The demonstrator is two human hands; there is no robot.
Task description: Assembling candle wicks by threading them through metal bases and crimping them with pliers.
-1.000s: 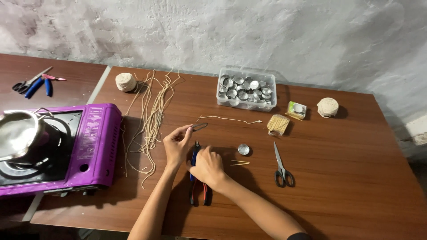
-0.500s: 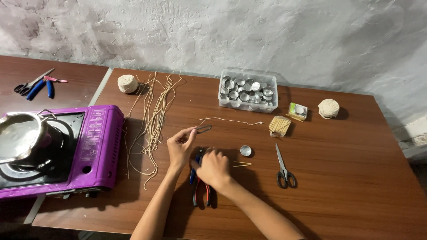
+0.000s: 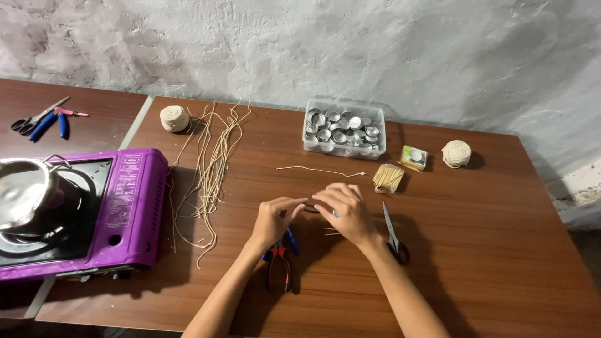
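My left hand (image 3: 275,216) pinches a small dark wire clip (image 3: 310,207) just above the brown table (image 3: 476,250). My right hand (image 3: 345,211) hovers beside it with fingers spread, its fingertips meeting the clip, and it hides the small tin cup seen earlier. Red-and-blue pliers (image 3: 279,261) lie on the table under my left wrist. Toothpicks (image 3: 330,232) poke out below my right hand. A short wick with a metal tab (image 3: 319,170) lies just beyond both hands.
Scissors (image 3: 393,235) lie right of my right hand. A clear tub of tin cups (image 3: 344,128), a toothpick bundle (image 3: 388,177), a small box (image 3: 415,157) and two twine balls (image 3: 174,117) (image 3: 456,153) sit further back. Loose cords (image 3: 210,169), a purple stove (image 3: 125,200) with a pot (image 3: 22,191) stand left.
My right hand let go of the pliers and moved up and right over the tin cup. My left hand carried the clip right to meet it.
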